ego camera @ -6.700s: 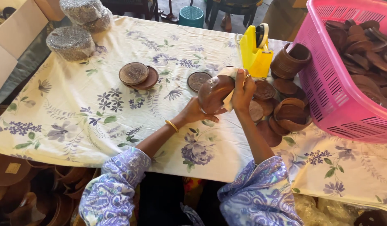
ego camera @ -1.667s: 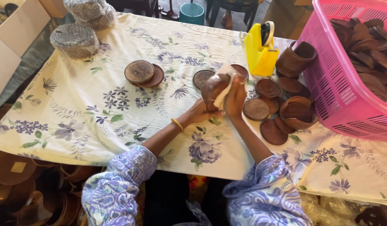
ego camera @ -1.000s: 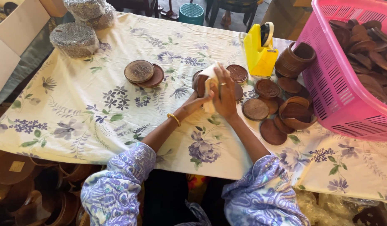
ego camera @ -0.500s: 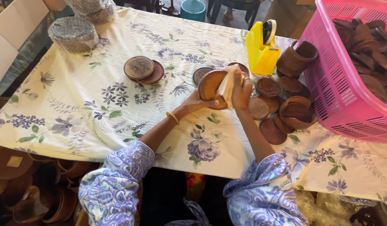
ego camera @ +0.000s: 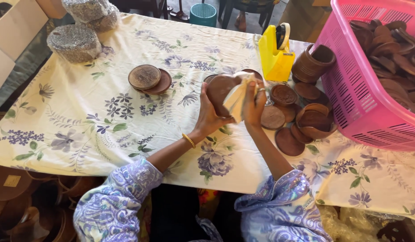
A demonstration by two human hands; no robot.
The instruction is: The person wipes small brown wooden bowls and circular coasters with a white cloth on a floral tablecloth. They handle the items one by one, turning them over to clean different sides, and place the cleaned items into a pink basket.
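Your left hand [ego camera: 209, 117] cups a round brown wooden dish [ego camera: 221, 89] tilted toward you, above the middle of the counter [ego camera: 82, 121]. Your right hand [ego camera: 254, 105] presses a pale cloth [ego camera: 238, 99] against its rim, likely wiping. At three o'clock lie loose wooden lids [ego camera: 283, 118], crowding that side; beyond them a pink basket [ego camera: 351, 89]. At one o'clock stands a yellow tape dispenser [ego camera: 274, 56].

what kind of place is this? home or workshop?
Likely a small craft workshop or packing table. A pink basket brims with brown wooden discs, more round wooden pieces lie on the floral tablecloth, and a yellow tape dispenser stands by.
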